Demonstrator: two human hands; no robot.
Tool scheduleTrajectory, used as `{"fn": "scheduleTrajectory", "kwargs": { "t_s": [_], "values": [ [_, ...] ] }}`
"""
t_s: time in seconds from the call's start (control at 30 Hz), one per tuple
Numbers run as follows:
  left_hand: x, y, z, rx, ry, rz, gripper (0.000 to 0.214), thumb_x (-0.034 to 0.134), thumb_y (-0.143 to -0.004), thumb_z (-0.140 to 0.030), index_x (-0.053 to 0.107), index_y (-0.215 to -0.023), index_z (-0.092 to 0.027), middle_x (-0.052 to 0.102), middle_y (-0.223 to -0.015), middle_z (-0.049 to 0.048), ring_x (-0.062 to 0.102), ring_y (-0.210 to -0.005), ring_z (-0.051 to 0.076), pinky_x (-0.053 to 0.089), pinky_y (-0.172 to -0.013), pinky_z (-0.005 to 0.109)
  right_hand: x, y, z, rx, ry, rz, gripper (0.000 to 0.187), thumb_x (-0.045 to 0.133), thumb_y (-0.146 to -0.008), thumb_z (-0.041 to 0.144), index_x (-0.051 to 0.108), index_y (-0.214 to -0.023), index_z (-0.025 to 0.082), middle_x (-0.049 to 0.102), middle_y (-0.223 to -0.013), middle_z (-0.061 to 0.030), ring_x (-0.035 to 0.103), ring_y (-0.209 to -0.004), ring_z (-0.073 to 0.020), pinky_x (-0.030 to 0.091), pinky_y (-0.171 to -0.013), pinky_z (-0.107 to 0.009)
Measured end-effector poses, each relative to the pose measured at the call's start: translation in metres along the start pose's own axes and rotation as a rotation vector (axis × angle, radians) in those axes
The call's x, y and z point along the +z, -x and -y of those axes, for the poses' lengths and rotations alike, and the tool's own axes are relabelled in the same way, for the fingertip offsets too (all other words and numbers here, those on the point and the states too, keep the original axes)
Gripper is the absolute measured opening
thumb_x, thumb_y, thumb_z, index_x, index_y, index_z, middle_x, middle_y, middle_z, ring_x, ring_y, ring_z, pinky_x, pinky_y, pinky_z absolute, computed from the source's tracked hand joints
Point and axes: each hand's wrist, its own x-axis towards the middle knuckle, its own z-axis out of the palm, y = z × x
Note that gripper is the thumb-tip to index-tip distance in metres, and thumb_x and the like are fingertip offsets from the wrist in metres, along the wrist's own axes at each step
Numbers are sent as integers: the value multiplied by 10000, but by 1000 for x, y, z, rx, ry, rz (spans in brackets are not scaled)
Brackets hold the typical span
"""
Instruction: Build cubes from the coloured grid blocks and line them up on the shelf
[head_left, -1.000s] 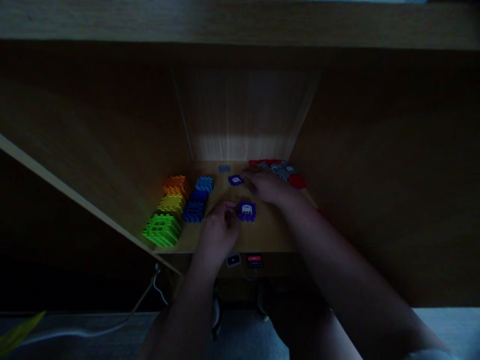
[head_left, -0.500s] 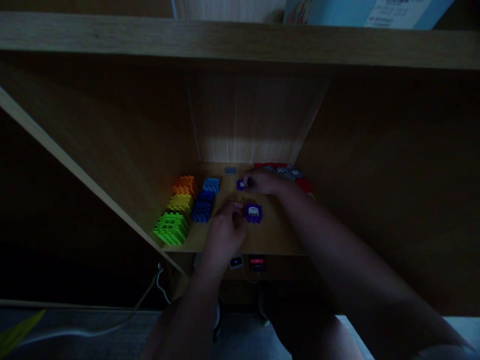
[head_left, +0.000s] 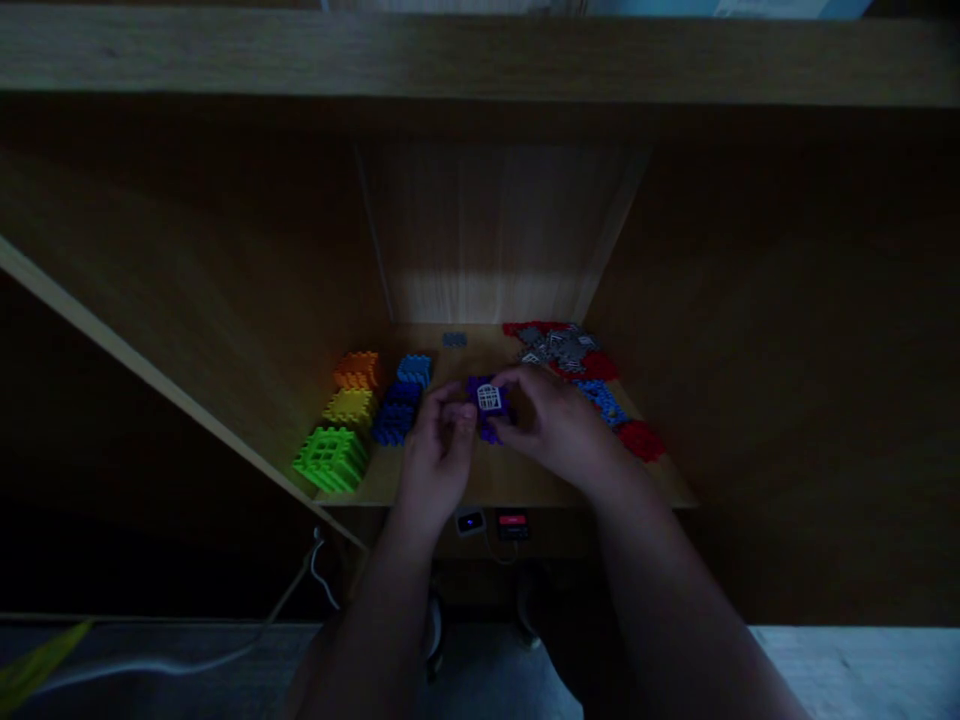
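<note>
Both my hands meet over the middle of a small wooden shelf (head_left: 517, 478) in dim light. My left hand (head_left: 441, 452) and my right hand (head_left: 556, 424) pinch a purple block assembly (head_left: 487, 402) between their fingertips, a purple piece with a white window-like face on top. To the left stand finished cubes: a green cube (head_left: 330, 458), a yellow cube (head_left: 349, 406), an orange cube (head_left: 357, 370), a dark blue cube (head_left: 393, 416) and a light blue cube (head_left: 414, 368).
A heap of loose red, grey and blue flat pieces (head_left: 577, 362) lies at the back right, with a red piece (head_left: 642, 438) nearer the front. A small grey-blue piece (head_left: 454, 340) lies at the back. Two small lit devices (head_left: 491, 522) hang under the shelf's front edge.
My right hand picked up a purple piece from the back and brought it to the purple block by my left hand. Both hands now hold the purple pieces together, lifted slightly.
</note>
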Motion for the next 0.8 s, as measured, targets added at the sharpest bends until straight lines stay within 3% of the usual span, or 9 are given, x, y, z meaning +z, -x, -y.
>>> {"fn": "scheduleTrajectory", "kwargs": {
  "t_s": [0.13, 0.3, 0.5, 0.67, 0.8],
  "values": [
    [2, 1, 4, -19, 154, 33, 400, 635, -1064, -411, 549, -1420, -251, 786, -1040, 36, 769, -982, 186, 598, -906, 302, 13, 19, -1, -13, -30, -41, 403, 790, -949, 198, 632, -1304, 303, 763, -1308, -82, 749, -1215, -301, 625, -1042, -484],
    [4, -1, 6, -26, 176, 42, 411, 678, -1029, -425, 544, -1374, -245, 766, -1023, 44, 763, -976, 187, 600, -922, 311, 22, 35, -14, 52, -95, -155, 481, 867, -919, 282, 639, -1341, 324, 784, -1306, -75, 777, -1185, -306, 648, -1039, -512],
    [3, -1, 6, -20, 191, 18, 370, 718, -1006, -442, 599, -1293, -242, 741, -947, 19, 733, -901, 173, 582, -855, 288, 26, 41, -15, 44, -172, -251, 507, 879, -926, 334, 622, -1362, 356, 755, -1405, -57, 730, -1313, -296, 606, -1141, -535],
    [0, -1, 7, -27, 217, 15, 337, 731, -998, -436, 621, -1245, -236, 741, -922, 12, 713, -858, 163, 569, -818, 273, 26, 40, -13, 7, -173, -235, 450, 887, -918, 304, 646, -1296, 348, 772, -1370, -49, 743, -1289, -287, 617, -1125, -530],
    [0, -2, 9, -28, 233, 3, 299, 731, -1004, -401, 621, -1223, -229, 739, -925, 17, 715, -874, 163, 575, -830, 274, 29, 42, -16, 56, -296, -213, 422, 858, -944, 323, 629, -1298, 348, 749, -1407, -48, 728, -1313, -276, 612, -1137, -521]
  ]
}}
